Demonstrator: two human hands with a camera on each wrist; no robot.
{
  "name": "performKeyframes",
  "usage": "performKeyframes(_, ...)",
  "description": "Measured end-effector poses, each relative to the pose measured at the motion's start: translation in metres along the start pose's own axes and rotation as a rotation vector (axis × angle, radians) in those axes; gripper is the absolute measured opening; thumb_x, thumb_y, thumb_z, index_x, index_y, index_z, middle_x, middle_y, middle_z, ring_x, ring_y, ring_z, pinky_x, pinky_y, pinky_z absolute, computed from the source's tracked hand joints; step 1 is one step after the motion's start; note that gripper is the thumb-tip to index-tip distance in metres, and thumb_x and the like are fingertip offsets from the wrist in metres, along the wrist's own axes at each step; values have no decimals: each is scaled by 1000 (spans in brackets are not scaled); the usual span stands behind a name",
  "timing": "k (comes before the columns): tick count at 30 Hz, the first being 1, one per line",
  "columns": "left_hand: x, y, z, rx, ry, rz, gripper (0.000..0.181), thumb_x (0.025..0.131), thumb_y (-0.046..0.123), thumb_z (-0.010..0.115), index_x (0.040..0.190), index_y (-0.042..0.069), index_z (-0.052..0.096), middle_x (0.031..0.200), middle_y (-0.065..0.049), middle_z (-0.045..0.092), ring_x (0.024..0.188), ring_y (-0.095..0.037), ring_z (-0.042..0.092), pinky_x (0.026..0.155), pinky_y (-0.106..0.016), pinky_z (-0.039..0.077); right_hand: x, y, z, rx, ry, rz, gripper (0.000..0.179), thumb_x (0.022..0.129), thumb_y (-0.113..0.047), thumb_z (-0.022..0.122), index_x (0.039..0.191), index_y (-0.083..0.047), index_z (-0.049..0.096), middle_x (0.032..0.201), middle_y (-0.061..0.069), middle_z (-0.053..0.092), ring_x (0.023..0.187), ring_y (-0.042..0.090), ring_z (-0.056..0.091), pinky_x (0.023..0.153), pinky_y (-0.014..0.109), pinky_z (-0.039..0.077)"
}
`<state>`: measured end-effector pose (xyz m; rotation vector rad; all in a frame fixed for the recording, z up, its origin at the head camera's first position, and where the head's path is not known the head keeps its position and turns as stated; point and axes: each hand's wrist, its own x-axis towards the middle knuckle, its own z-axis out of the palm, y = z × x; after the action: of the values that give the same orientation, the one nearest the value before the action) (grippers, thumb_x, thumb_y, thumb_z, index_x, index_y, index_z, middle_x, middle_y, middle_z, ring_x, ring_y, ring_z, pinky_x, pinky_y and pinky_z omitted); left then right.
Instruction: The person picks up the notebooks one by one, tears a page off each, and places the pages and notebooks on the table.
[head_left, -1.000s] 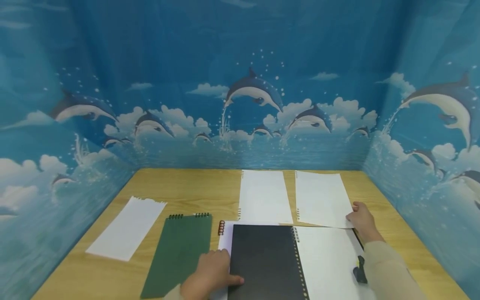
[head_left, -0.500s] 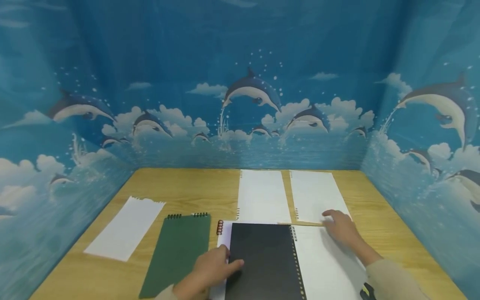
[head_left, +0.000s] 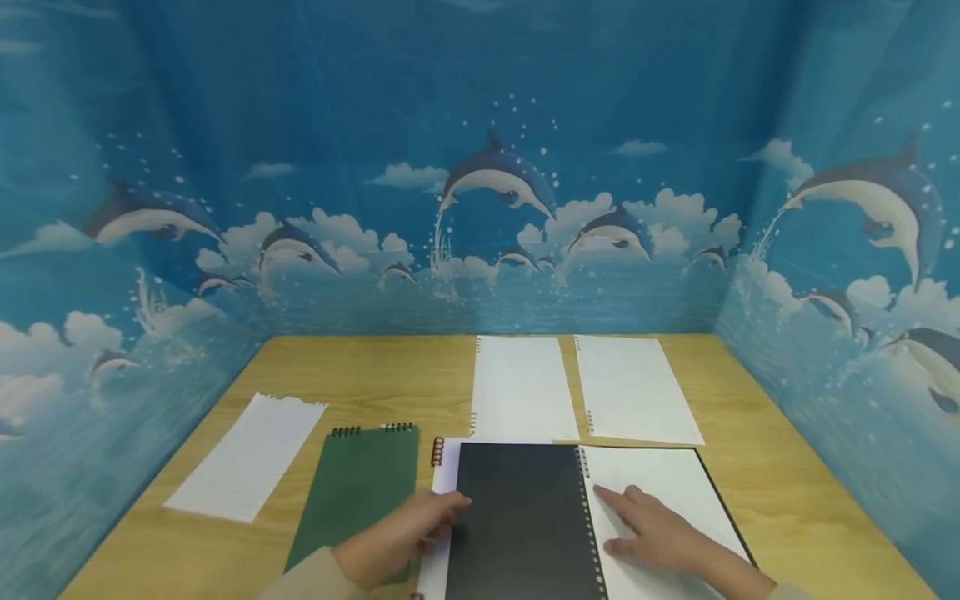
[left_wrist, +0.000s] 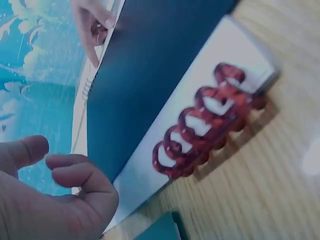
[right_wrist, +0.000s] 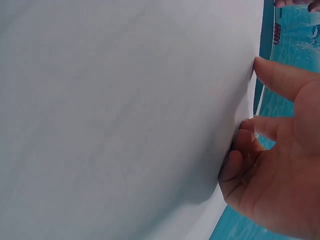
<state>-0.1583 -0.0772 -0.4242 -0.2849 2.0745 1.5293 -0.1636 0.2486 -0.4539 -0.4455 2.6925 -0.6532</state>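
Note:
An open spiral notebook lies at the front of the table, its black cover (head_left: pixel 517 517) folded out to the left and its white page (head_left: pixel 652 467) to the right. My right hand (head_left: pixel 660 533) rests on that page beside the rings, index finger extended; in the right wrist view, thumb and fingertips touch the paper. By the black cover's left edge is my left hand (head_left: pixel 401 533), fingers loosely bent. The left wrist view shows thumb and index finger apart with nothing between them. Under the cover lies a white notebook with red binding rings (left_wrist: pixel 200 122), mostly hidden.
Left of the notebooks lies a green top-bound notepad (head_left: pixel 360 492). A torn sheet (head_left: pixel 247 458) is farther left. Two torn-out white sheets, one left (head_left: pixel 522 387) and one right (head_left: pixel 636 387), lie behind. A dolphin-print curtain (head_left: pixel 480 208) encloses the wooden table (head_left: pixel 375 367).
My right hand let go of the back right sheet, which now lies flat and slightly farther left. The hand came down onto the white page. My left hand drew back off the black cover.

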Motion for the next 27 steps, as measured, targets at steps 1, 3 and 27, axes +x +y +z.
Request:
performKeyframes(1,2,0,-1,-14,-2,0,23,82,30,57,67,13,50,60,6,43,51,-7,33,47,-19,28,0,1,0,-1,-9,-3,78,76,-51,65,138,-10,41,88,-1,44,75,12,37,65,26,35)
performKeyframes(3,7,-2,-3,-10,-6,7,31,82,29,58,57,18,44,52,8,38,46,-5,28,42,-18,23,0,1,-1,-13,-21,-18,79,76,-51,65,139,-11,40,90,-1,44,77,12,37,67,26,36)
performKeyframes(27,5,56,11,98,-180,529,39,91,43,53,75,7,48,65,0,54,59,-13,54,54,-25,40,-9,-31,-31,188,-37,-177,45,96,-36,44,123,-1,51,95,1,57,81,7,51,66,26,43)
